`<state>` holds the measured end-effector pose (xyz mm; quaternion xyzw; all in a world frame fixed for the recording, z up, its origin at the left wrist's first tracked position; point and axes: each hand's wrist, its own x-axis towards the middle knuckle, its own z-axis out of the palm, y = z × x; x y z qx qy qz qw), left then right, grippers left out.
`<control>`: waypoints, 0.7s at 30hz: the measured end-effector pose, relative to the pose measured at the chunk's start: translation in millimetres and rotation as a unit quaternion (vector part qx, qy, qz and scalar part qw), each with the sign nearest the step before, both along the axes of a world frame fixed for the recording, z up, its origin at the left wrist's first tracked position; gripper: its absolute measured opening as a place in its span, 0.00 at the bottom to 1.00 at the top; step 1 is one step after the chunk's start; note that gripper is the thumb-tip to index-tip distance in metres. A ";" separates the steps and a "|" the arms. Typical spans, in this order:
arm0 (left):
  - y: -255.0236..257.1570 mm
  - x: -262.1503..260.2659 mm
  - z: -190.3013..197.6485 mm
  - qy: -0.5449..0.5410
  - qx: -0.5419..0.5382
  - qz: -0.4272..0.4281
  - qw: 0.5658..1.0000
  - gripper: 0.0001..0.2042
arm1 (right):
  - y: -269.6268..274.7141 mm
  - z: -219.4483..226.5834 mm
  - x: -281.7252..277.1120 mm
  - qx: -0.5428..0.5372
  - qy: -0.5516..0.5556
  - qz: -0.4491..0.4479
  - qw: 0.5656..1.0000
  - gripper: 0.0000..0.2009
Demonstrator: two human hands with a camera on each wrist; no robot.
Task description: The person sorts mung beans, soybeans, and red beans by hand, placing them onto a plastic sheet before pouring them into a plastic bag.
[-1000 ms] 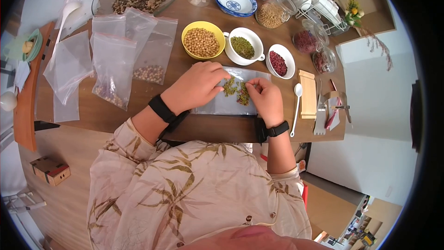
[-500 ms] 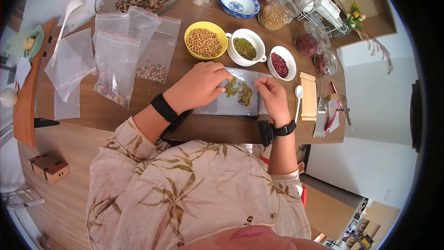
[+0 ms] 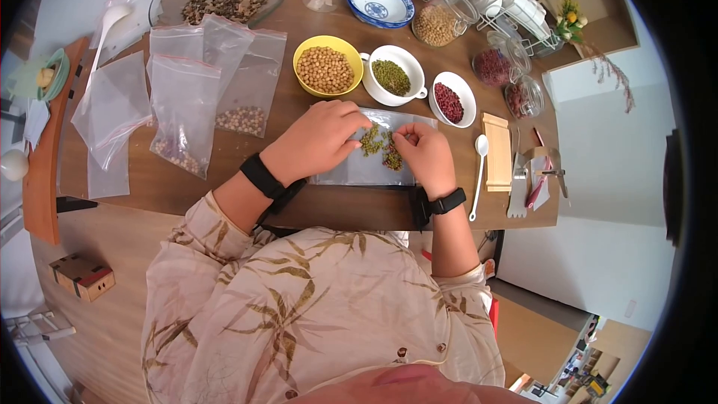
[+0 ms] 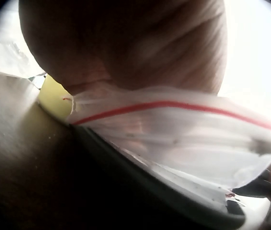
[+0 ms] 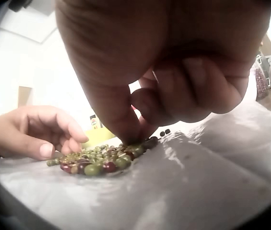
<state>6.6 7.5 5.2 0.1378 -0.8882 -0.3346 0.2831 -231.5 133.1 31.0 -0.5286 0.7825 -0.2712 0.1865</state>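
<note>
Mixed green and dark red beans (image 3: 392, 157) (image 5: 94, 163) lie in small piles on a clear plastic bag (image 3: 348, 173) (image 5: 188, 182). My left hand (image 3: 318, 138) (image 5: 37, 132) rests at the bag's left side, its fingers bent loosely and thumb apart, holding no bean. In the left wrist view, a bag's red seal line (image 4: 169, 104) runs just below that palm. With thumb and forefinger, my right hand (image 3: 428, 153) (image 5: 169, 57) pinches at the beans on the pile's right edge; the fingertips hide what lies between them.
Behind the bag stand a yellow bowl of chickpeas (image 3: 298, 84), a white bowl of green beans (image 3: 374, 90) and one of red beans (image 3: 468, 105). A white spoon (image 3: 481, 168) and wooden board (image 3: 496, 153) lie right, filled bags (image 3: 183, 97) left.
My right hand was lifted off to the right of the beans half a second ago; it has come back left and down onto them. My left hand has stayed by the bag.
</note>
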 end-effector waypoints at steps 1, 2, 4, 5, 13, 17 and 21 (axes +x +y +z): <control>0.2 -0.3 -0.3 -0.001 -0.001 0.001 1.000 0.18 | -2.2 -1.1 -0.9 0.012 -0.011 -0.004 1.000 0.11; 0.4 -0.3 0.0 0.000 -0.001 0.002 1.000 0.18 | -3.7 -2.5 -1.4 0.024 -0.022 -0.007 0.999 0.11; 0.4 0.6 0.8 -0.006 0.003 0.001 1.000 0.18 | -3.1 -6.5 -6.7 0.017 -0.073 -0.013 0.997 0.10; -0.2 1.1 1.1 -0.006 0.003 0.004 1.000 0.18 | -2.8 -6.6 -9.7 0.011 -0.125 -0.019 0.992 0.10; 0.1 -0.1 0.4 -0.006 0.002 -0.002 1.000 0.18 | 35.3 1.8 -38.1 -0.049 -0.735 0.007 0.676 0.07; -1.3 -0.7 -0.3 0.000 0.003 -0.009 1.000 0.18 | 38.2 7.1 -23.1 -0.060 -0.690 -0.012 0.721 0.08; -0.8 -0.8 2.1 -0.004 0.004 -0.006 1.000 0.18 | 36.3 2.5 -6.3 -0.004 -0.291 0.006 0.957 0.07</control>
